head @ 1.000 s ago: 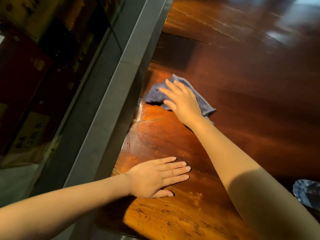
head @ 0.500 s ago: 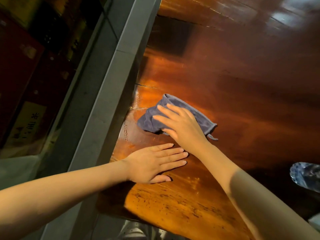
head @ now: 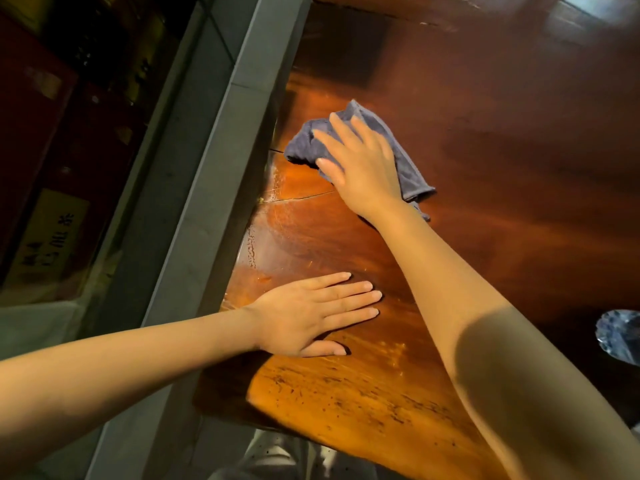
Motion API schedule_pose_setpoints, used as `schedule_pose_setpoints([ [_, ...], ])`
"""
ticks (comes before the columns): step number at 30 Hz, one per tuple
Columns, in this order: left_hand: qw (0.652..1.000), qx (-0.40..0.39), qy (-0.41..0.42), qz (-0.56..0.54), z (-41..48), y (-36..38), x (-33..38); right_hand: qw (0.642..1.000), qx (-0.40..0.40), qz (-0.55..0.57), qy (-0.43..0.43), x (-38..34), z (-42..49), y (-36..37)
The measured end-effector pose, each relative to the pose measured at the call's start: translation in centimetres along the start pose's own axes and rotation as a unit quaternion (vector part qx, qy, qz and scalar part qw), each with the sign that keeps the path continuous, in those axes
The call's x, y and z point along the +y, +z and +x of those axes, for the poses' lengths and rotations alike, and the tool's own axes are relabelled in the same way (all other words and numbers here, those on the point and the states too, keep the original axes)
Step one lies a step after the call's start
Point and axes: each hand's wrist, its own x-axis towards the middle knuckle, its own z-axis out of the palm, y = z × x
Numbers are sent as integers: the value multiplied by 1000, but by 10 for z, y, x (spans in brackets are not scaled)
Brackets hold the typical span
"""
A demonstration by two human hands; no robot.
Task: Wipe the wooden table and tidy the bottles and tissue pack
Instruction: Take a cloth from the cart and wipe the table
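A glossy reddish-brown wooden table (head: 502,140) fills the right of the head view. A crumpled grey-blue cloth (head: 403,152) lies on it near the left edge. My right hand (head: 360,164) presses flat on the cloth, fingers spread toward the far left. My left hand (head: 311,315) rests palm down on the bare wood nearer to me, fingers together and pointing right, holding nothing. Part of a clear plastic bottle (head: 620,336) shows at the right edge. No tissue pack is in view.
A grey ledge (head: 221,168) runs diagonally along the table's left edge. Beyond it stand dark red boxes with a yellow label (head: 52,240). A light shoe (head: 277,459) shows below the table's near edge.
My right hand slid the cloth toward me half a second ago, then pushed it back away along the left edge. My left hand has stayed flat on the wood.
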Motion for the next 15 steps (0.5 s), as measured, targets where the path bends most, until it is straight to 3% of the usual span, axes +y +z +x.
schedule_pose_setpoints([
  [7,1000,-8,-5,1,0,-2,1,993,-73,-5,-97,-6,-65,-2],
  [15,1000,-7,-7,3,-1,-1,1,993,-93,-34,-63,3,-83,-7],
])
